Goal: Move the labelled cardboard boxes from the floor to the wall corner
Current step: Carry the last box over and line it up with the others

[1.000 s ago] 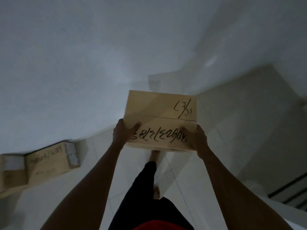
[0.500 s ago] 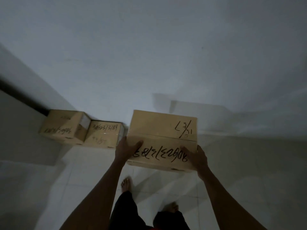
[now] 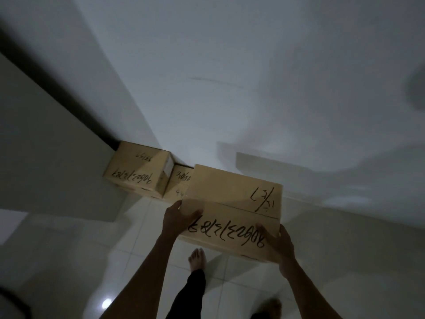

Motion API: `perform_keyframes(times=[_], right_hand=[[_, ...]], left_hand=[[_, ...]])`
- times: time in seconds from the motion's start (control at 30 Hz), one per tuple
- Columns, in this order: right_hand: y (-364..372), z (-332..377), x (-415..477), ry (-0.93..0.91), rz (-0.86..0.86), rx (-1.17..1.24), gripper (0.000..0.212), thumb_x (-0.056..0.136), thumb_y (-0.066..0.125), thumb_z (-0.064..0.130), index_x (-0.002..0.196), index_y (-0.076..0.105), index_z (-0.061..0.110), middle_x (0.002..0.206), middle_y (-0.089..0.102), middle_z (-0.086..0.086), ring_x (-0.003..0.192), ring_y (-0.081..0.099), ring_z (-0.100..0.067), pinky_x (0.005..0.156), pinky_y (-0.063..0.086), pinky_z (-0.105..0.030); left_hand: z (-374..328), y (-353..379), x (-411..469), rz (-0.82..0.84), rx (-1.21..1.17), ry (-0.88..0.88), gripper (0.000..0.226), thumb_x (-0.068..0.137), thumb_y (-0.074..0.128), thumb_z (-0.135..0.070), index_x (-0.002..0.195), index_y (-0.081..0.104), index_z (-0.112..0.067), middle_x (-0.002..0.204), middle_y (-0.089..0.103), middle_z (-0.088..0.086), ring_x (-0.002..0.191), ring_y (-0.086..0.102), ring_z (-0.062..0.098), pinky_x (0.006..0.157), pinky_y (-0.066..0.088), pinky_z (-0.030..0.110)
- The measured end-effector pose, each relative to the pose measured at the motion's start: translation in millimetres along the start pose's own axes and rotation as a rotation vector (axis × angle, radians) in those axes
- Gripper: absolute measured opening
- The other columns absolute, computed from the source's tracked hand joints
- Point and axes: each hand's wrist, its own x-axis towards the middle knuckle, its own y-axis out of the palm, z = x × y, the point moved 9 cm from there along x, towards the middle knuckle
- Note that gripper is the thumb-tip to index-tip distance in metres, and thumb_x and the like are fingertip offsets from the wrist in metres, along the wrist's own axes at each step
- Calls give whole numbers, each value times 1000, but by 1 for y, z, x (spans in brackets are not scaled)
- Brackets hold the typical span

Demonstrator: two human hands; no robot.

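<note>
Two hands, left hand (image 3: 178, 218) and right hand (image 3: 279, 246), clamp the carried box (image 3: 232, 210), now nearer the corner boxes (image 3: 140, 172) at far left, so set-down looks close.

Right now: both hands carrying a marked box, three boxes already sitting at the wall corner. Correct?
Not quite. The head view shows two boxes at the wall corner, not three: the corner box and a second box beside it. The rest holds: left hand and right hand carry the marked box.
</note>
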Motion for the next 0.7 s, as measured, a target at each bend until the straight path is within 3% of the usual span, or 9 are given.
perform_keyframes(times=[0.1,0.23,0.4,0.47,0.57,0.7], right_hand=[[51,-1,28,11,-6,-48,88,57,70,73,129,58,25,119,69,-3,109,62,-29,93,50,-44],[106,-4,71,37,-22,-102,75,75,72,62,136,55,21,127,66,-8,114,60,-33,87,44,-37],[169,-19,143,32,-36,-132,64,82,72,50,135,54,19,127,65,-9,99,56,-25,81,42,-34],[197,-28,174,14,-33,-145,70,80,72,55,137,53,19,128,65,-9,102,59,-27,83,47,-38],[239,-45,221,-7,-35,-153,83,69,69,66,137,52,21,129,65,-7,114,61,-32,95,50,-49],[280,-65,275,-37,-31,-120,74,76,74,58,138,51,25,130,65,-4,114,62,-28,91,53,-46]], left_hand=[[22,-23,51,-2,88,23,82,68,79,-52,129,54,-3,117,67,15,100,66,28,83,58,36],[59,-33,120,17,146,-7,91,65,76,-61,132,49,-4,123,61,16,108,61,30,83,55,34],[99,-23,206,0,125,1,78,70,79,-48,126,51,-2,111,64,7,90,62,20,69,53,27],[116,-17,241,-18,109,18,74,73,79,-40,129,47,-3,112,61,5,97,62,22,74,55,31],[145,-10,287,-73,121,32,85,73,79,-39,140,37,-6,131,55,15,120,56,34,94,53,45],[174,12,336,-74,98,103,86,73,80,-30,141,33,-4,131,53,16,122,55,34,92,55,50]])
